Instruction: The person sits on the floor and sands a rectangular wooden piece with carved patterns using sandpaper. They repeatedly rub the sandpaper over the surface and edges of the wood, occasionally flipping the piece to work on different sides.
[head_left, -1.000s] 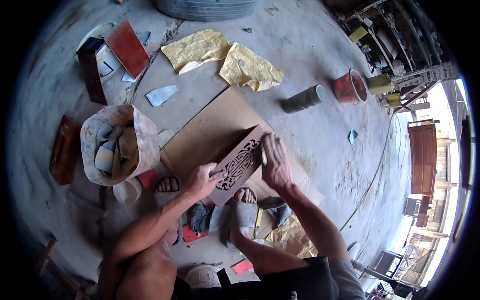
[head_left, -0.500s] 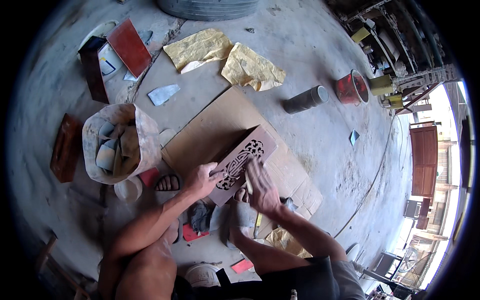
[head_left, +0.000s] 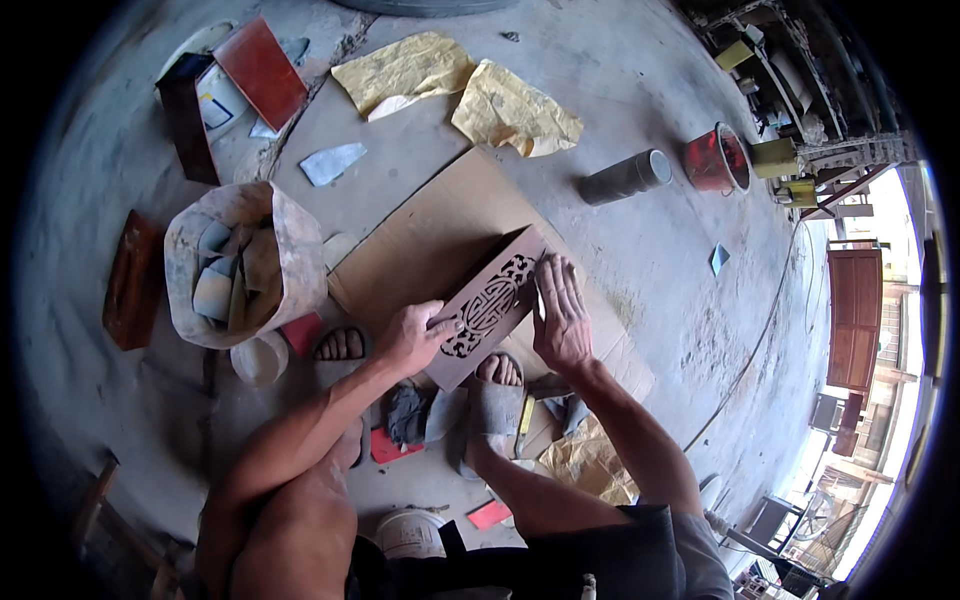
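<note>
- Above the cardboard [head_left: 415, 230], the left edge of the fretwork box [head_left: 490, 305] is grasped by the left hand [head_left: 410, 338], thumb on its face.
- Along its right edge, the right hand [head_left: 565, 325] is laid, fingers straight; whether anything is held beneath cannot be told.
- Smoothing seems in hand; steady bracing seems called for next.

A pale tub [head_left: 298, 260] holds scraps [head_left: 212, 292], with a small bowl [head_left: 262, 376] just beside it and a brown box [head_left: 132, 285] to its left. Farther off are a tilted red board [head_left: 262, 75] and two crumpled yellow papers [head_left: 405, 72]. At right, a grey cylinder [head_left: 625, 178] is near a red bucket [head_left: 706, 168]; a cable [head_left: 745, 372] crosses the floor [head_left: 665, 270].
</note>
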